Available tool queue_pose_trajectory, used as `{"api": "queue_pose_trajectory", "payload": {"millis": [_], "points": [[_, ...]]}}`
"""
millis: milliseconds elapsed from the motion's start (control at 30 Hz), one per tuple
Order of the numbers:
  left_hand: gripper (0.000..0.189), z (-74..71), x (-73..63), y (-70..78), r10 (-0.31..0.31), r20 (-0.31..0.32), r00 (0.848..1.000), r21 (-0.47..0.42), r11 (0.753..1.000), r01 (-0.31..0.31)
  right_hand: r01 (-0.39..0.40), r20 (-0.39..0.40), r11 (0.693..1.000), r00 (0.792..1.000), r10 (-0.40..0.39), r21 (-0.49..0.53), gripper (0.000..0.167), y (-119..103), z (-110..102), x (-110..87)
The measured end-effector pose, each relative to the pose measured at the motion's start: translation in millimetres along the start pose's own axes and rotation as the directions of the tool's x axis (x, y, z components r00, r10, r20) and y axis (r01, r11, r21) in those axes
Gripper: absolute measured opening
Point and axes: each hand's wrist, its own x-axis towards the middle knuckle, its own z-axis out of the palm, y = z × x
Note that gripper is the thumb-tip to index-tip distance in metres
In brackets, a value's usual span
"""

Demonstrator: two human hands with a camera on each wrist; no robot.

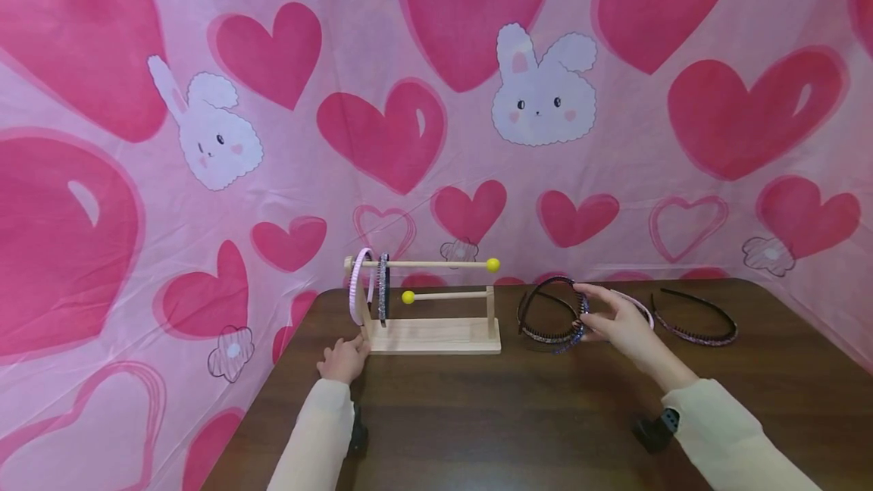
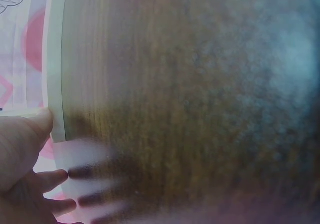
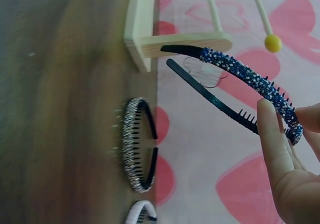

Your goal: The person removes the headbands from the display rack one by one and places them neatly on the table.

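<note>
My left hand rests at the left end of a wooden headband stand. Its thumb touches the end of the base and the other fingers stretch down to the table. Between thumb and fingers, my right hand pinches a black toothed headband with blue and silver glitter, raised above the table right of the stand. A pink headband and a silver glitter headband hang at the left end of the stand's upper rod.
Below the raised headband lies a silver glitter one on the brown table. A white headband sits partly behind my right hand, and a dark glittery one lies farther right. The stand's lower rod ends in a yellow ball.
</note>
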Motion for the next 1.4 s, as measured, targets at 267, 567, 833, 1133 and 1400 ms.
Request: {"api": "queue_pose_trajectory", "payload": {"millis": [267, 567, 833, 1133, 1400], "points": [[0.043, 0.2, -0.2, -0.5, 0.006, -0.002, 1.0, 0.003, 1.0, -0.006, -0.025, 0.066, 1.0, 0.997, 0.025, 0.0, 0.049, 16, -5, -11.6], [0.043, -1.6, -1.3, 1.6, 0.011, 0.0, 1.0, 0.013, 1.0, -0.011, -0.134, 0.128, 0.991, 0.983, 0.133, -0.001, 0.051, 26, -13, -22.1], [0.043, -3.4, -3.0, 2.1, 0.017, 0.001, 1.0, 0.024, 1.0, -0.017, -0.121, 0.206, 0.989, 0.969, 0.137, -0.087, 0.038, 31, -21, -26.3], [0.043, -2.7, -2.4, 2.0, 0.011, -0.002, 1.0, 0.03, 0.999, -0.011, -0.142, 0.306, 0.975, 0.933, 0.19, -0.172, 0.031, 33, -26, -30.5], [0.044, -4.2, -4.6, 3.0, 0.01, 0.005, 1.0, 0.023, 1.0, -0.01, -0.19, 0.353, 0.97, 0.907, 0.232, -0.149, 0.016, 38, -25, -34.0]]}}
